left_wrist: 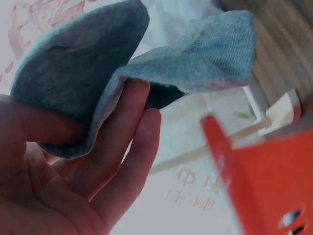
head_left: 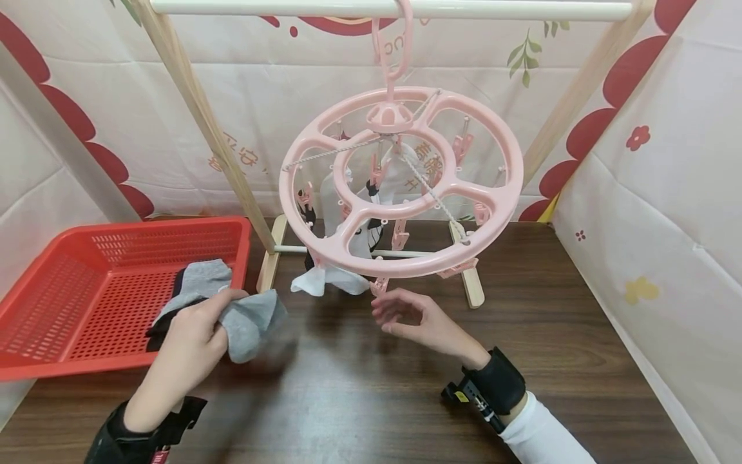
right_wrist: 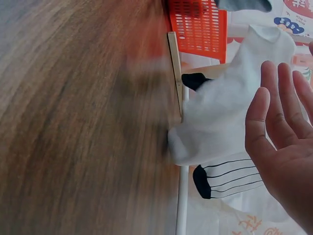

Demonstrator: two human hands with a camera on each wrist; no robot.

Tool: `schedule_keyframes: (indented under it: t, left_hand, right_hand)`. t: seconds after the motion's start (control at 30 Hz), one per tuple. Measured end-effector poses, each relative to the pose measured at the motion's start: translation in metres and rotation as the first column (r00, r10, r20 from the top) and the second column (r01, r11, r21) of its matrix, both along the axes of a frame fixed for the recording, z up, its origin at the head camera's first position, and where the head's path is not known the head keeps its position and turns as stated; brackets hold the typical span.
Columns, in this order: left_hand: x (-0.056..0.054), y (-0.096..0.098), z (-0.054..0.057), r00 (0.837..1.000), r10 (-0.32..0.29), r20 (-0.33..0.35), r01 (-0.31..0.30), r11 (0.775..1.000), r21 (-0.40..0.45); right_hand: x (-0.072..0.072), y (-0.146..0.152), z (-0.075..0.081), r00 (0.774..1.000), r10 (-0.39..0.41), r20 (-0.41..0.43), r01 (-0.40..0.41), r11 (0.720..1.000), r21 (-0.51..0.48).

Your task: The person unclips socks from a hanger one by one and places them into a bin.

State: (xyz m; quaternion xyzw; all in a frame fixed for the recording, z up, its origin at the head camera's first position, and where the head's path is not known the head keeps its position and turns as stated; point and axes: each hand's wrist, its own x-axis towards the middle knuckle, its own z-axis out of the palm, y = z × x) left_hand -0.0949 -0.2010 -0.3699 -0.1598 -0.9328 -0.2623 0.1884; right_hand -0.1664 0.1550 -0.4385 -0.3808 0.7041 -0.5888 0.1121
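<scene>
Red basket (head_left: 110, 303): grey-and-black socks (head_left: 205, 276) at right end. Left hand (head_left: 197, 330): pinching grey sock (head_left: 250, 323) at basket's right edge; sock folded, long axis unclear. Pink clip (head_left: 379, 286) on round hanger (head_left: 400, 265): right of grey sock, right hand (head_left: 428, 324) nearer. Right hand: fingers parted, nothing held, just beside clip; contact unclear.

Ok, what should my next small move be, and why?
I'd probably bring the gray sock over to the pink clip beside your right grip. Your left grip pinches the sock, your right grip holds nothing, and that clip looks empty.
</scene>
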Motion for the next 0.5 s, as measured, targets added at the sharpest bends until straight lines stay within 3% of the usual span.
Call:
schedule_keyframes:
  t: [0.2, 0.5]
  left_hand:
    - [-0.002, -0.019, 0.009, 0.996, 0.072, -0.048, -0.073, 0.997, -0.01]
    - [-0.003, -0.049, 0.023, 0.98, 0.193, -0.041, -0.19, 0.98, 0.061]
  right_hand:
    - [0.002, 0.001, -0.004, 1.0, 0.004, 0.002, -0.004, 1.0, -0.012]
    - [0.006, 0.002, -0.008, 0.999, -0.012, 0.041, 0.011, 1.0, 0.017]
